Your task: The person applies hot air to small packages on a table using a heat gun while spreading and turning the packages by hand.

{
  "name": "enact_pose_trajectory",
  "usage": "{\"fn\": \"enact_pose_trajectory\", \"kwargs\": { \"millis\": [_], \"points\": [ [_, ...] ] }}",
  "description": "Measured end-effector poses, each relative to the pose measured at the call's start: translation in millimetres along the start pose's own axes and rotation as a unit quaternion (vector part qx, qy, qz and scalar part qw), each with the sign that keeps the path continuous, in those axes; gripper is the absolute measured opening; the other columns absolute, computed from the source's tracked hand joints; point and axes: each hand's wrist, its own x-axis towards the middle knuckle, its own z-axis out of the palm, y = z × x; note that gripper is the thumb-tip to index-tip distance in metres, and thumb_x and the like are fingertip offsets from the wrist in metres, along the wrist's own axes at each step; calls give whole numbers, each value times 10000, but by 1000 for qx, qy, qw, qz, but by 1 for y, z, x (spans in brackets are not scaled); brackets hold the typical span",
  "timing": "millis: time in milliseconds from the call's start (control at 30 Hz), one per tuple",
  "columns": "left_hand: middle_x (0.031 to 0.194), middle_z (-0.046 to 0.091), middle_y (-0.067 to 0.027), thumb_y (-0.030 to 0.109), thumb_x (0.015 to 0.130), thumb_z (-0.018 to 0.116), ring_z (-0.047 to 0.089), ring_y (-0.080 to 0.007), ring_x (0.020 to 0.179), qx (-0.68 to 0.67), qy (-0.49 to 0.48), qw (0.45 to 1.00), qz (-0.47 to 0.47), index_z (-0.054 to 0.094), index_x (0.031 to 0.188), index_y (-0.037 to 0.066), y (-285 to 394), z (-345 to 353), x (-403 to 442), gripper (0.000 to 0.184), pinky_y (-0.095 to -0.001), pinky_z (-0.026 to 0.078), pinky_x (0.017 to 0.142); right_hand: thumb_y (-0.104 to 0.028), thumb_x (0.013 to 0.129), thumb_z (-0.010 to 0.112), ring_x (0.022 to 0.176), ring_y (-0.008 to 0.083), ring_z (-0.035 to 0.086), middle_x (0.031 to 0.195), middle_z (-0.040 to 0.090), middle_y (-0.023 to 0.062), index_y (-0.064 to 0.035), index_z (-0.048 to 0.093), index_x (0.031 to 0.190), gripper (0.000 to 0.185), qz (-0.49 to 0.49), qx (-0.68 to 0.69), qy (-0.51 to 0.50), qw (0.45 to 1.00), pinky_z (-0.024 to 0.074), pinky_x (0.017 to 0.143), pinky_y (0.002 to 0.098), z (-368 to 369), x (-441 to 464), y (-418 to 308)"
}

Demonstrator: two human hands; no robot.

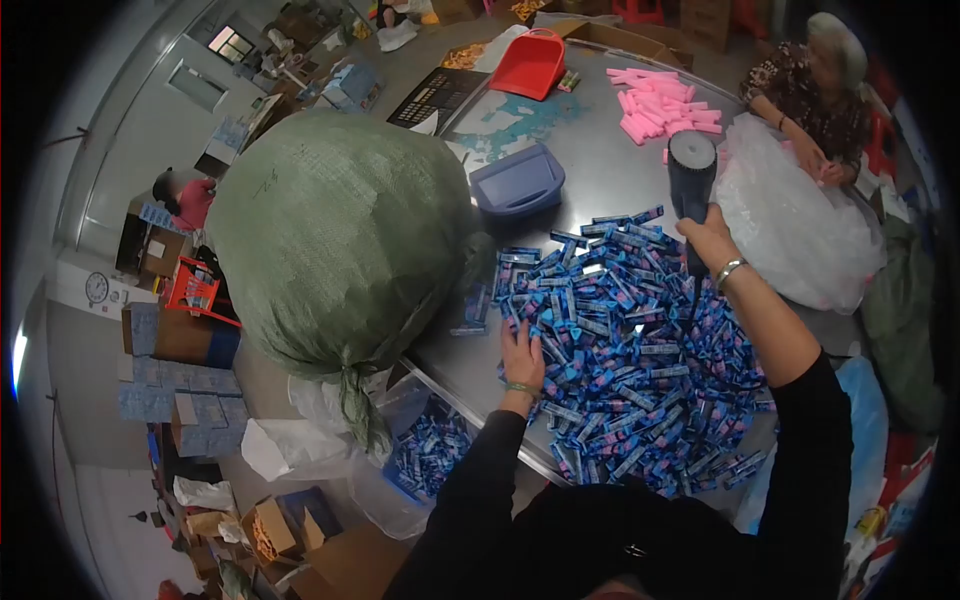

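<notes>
A wide heap of small blue-wrapped packets (pixel 620 350) with pink and white markings covers the middle of the metal table (pixel 440 345). At the heap's left edge my left hand (pixel 522 358) lies on the packets, its fingers stretched out and apart. Beyond the heap's upper right, my right hand (pixel 708 240) is wrapped around a dark hand-held tool (pixel 690 185), shaped like a heat gun, with a round grey end facing up. A dark strip, perhaps its cord, runs down from it over the packets.
A bulging green woven sack (pixel 340 230) stands at the left. Past the heap are a blue dustpan-like scoop (pixel 518 180), a red dustpan (pixel 528 62) and pink sticks (pixel 665 103). A co-worker (pixel 815 100) sits behind clear plastic bags (pixel 790 220). A bin of packets (pixel 430 445) stands below the table edge.
</notes>
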Motion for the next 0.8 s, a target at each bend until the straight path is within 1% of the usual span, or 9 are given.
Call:
{"fn": "enact_pose_trajectory", "kwargs": {
  "millis": [33,133,233,333,433,500,600,700,800],
  "points": [
    [1387,380,-299,238,924,539,369,-457,1282,-2,0,1000,1,384,1400,19,5,-6,2,546,-490,316,1071,-222,774,642,518,200,578,780,564,107,21,426,1175,517,25,24,23,999,479,442,335,-11,-13,-8],
    [1381,388,-297,235,918,552,371,-461,1280,-74,-30,997,23,404,1381,19,22,-28,1,532,-497,320,1067,-191,788,644,495,171,579,774,559,89,6,423,1202,509,83,-10,-164,983,498,457,317,-24,-77,-37],
    [1377,395,-296,247,914,560,368,-463,1280,-5,36,999,-41,417,1362,9,16,-43,-22,527,-503,303,1077,-209,797,663,552,152,592,744,557,55,-6,477,1131,433,83,29,-348,933,510,499,304,-18,-114,-44],
    [1367,405,-298,262,913,563,367,-460,1278,125,69,987,-70,413,1355,-11,1,-57,-52,540,-511,281,1086,-203,797,661,553,155,590,750,563,58,-4,494,1105,403,80,44,-326,941,506,509,298,-5,-118,-47],
    [1365,405,-299,275,914,562,362,-460,1277,139,90,978,-126,409,1349,-30,-9,-60,-78,553,-521,269,1088,-198,802,634,578,148,587,795,564,69,5,476,1132,419,19,23,-210,977,507,467,315,10,-65,-15],
    [1378,386,-305,271,917,553,344,-463,1291,96,52,983,-148,401,1348,-41,-12,-58,-94,553,-517,266,1092,-209,793,629,571,151,588,806,571,71,7,492,1117,413,62,67,-69,993,509,473,312,22,-58,-10],
    [1385,372,-318,275,920,549,326,-474,1304,42,6,993,-113,372,1376,-36,-6,-38,-105,579,-513,264,1095,-218,787,648,567,141,581,807,570,62,9,500,1118,427,43,24,-98,994,505,484,301,10,-90,-16],
    [1380,372,-326,278,920,551,328,-483,1299,37,-15,993,-109,354,1391,-35,1,-30,-103,598,-512,267,1093,-254,791,671,566,127,578,786,559,46,1,499,1156,477,100,39,-333,937,493,500,275,-7,-121,-41],
    [1378,378,-301,282,959,494,360,-452,1288,31,-9,994,-107,361,1390,-7,2,-37,-101,536,-466,295,1089,-263,795,661,564,137,582,774,558,49,-5,492,1167,484,52,15,-298,953,495,499,273,2,-116,-43]
  ]
}}
